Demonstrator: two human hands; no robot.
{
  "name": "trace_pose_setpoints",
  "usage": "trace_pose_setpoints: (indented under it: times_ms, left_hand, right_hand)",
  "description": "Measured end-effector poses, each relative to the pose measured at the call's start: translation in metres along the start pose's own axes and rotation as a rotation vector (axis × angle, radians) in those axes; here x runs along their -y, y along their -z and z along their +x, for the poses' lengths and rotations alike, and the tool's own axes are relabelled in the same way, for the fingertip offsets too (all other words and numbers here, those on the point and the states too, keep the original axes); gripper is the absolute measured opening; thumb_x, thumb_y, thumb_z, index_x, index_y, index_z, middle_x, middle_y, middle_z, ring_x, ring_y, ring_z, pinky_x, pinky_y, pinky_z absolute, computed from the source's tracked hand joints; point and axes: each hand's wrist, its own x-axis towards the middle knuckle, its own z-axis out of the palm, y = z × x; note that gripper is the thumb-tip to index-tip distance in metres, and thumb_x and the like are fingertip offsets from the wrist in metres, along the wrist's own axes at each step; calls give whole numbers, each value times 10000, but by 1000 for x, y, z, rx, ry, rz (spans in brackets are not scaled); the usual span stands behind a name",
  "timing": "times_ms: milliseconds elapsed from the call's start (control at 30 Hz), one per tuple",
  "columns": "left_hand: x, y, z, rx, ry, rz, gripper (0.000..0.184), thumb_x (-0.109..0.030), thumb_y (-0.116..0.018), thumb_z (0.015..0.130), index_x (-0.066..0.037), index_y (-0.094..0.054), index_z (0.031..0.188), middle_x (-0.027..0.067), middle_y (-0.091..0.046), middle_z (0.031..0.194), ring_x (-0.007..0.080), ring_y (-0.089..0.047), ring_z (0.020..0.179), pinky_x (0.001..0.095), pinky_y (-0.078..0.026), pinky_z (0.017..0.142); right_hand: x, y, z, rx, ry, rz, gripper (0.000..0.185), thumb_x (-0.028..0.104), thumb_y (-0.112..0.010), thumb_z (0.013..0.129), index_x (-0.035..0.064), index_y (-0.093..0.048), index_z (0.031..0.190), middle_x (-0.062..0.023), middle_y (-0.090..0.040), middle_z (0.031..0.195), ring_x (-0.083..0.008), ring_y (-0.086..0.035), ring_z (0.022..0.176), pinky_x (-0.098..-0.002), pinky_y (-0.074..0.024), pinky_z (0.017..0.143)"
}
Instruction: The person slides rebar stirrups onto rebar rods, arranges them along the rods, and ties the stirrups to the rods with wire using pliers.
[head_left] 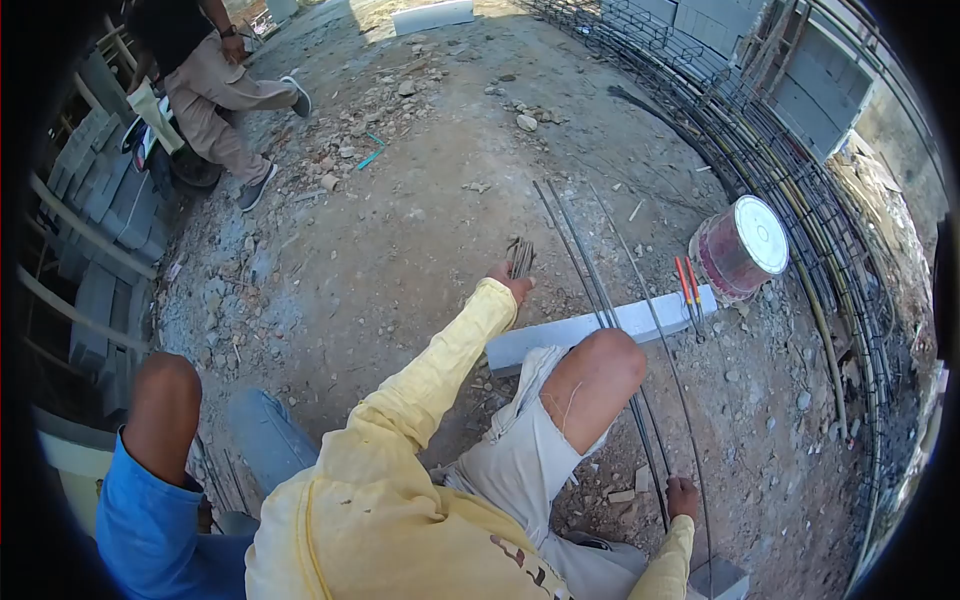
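Rods [604, 308] cross the long edges of the pale block [545, 336], their axis running forward, to the right of the left hand [510, 284], which closes on a bundle of short metal pieces [521, 258]. Nearer them, the right hand [682, 497] curls; whether it grips one, I cannot tell.

- Bare, dusty ground [440, 190] carries everything here, with scattered rubble [330, 165] (a larger pale stone [527, 123] among the loose pieces).
- A long pale block [550, 338] lies flat on it; thin dark rods [582, 250] cross over the block, and a red-handled tool [685, 280] lies at its right end.
- A stained bucket [715, 255] rests just beside that end.
- Farther off lies a bent teal strip [372, 153].
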Motion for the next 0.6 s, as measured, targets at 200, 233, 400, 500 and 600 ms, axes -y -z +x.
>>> trace_pose_setpoints:
  times_ms: [200,233,400,500,600]
  left_hand:
    - [69,10,-4,-35,123,126,751,-279,-710,756,20,-410,1377,227,-635,1064,298,-633,923,398,-492,804]
    - [95,8,10,-41,101,172,754,-301,-711,758,16,-417,1374,243,-623,1132,320,-627,1004,404,-484,867]
    - [119,-5,23,-94,-53,151,472,-206,-757,739,10,-572,1116,50,-593,693,131,-517,544,290,-399,478]
    - [104,-4,10,-62,-32,167,504,-230,-770,731,12,-568,1124,50,-589,685,132,-517,540,293,-397,472]
    - [91,-1,-1,-8,0,175,597,-275,-764,731,20,-536,1197,115,-585,870,200,-537,731,328,-407,630]
  right_hand:
    - [13,3,-7,-25,10,30,339,321,-618,846,-8,-642,769,-154,-615,682,-260,-580,639,-388,-443,638]
    - [16,5,-10,-22,6,13,328,316,-623,844,-8,-649,801,-188,-619,707,-295,-598,664,-405,-454,661]
    - [18,-1,-10,-119,41,1,336,326,-636,843,-9,-638,809,-187,-606,694,-301,-581,646,-413,-446,642]
    - [36,-2,-14,-183,57,64,334,327,-638,842,-6,-635,811,-185,-603,693,-316,-579,645,-414,-444,638]
    - [50,1,-8,-194,63,73,319,321,-641,839,2,-649,837,-176,-616,710,-302,-584,655,-406,-446,645]
